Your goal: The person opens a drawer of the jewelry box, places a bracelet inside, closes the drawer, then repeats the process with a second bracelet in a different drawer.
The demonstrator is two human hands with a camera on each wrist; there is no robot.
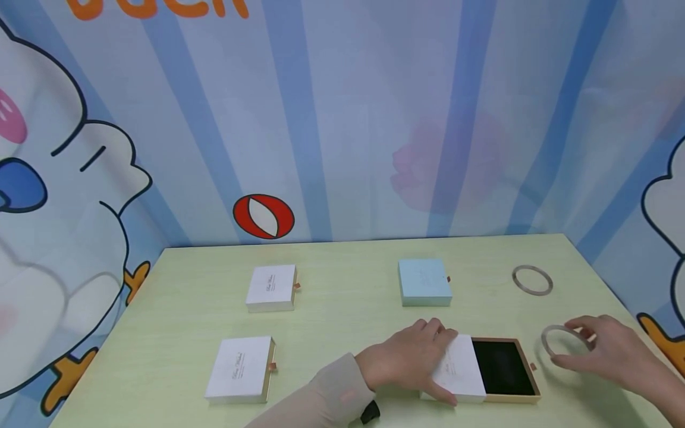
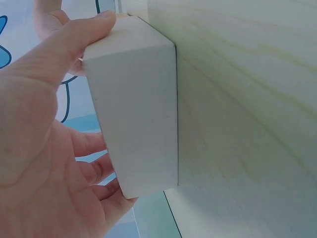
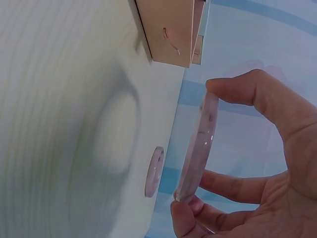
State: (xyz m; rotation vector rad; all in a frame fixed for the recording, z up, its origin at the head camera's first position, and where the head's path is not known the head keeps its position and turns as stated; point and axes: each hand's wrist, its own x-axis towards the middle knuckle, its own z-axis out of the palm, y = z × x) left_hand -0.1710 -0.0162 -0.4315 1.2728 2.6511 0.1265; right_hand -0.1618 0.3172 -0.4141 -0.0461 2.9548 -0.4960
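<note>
My left hand [image 1: 409,359] grips a white drawer-style jewelry box [image 1: 455,371], thumb at its near side and fingers at the far side. The box's drawer [image 1: 505,367], lined in black, is slid partly out to the right. In the left wrist view, the white end of the box [image 2: 133,114] sits between thumb and fingers. My right hand [image 1: 610,351] pinches a pale bangle [image 1: 546,345] in the air to the right of the drawer. The right wrist view shows that bangle [image 3: 198,148] held by its rim between thumb and fingers, above its shadow.
A second bangle [image 1: 532,280] lies at the back right of the table [image 1: 342,267]. A light blue box [image 1: 425,282] stands behind the open one. Two white boxes, one at the back [image 1: 272,288] and one nearer [image 1: 239,368], stand on the left. A printed curtain [image 1: 364,119] hangs behind.
</note>
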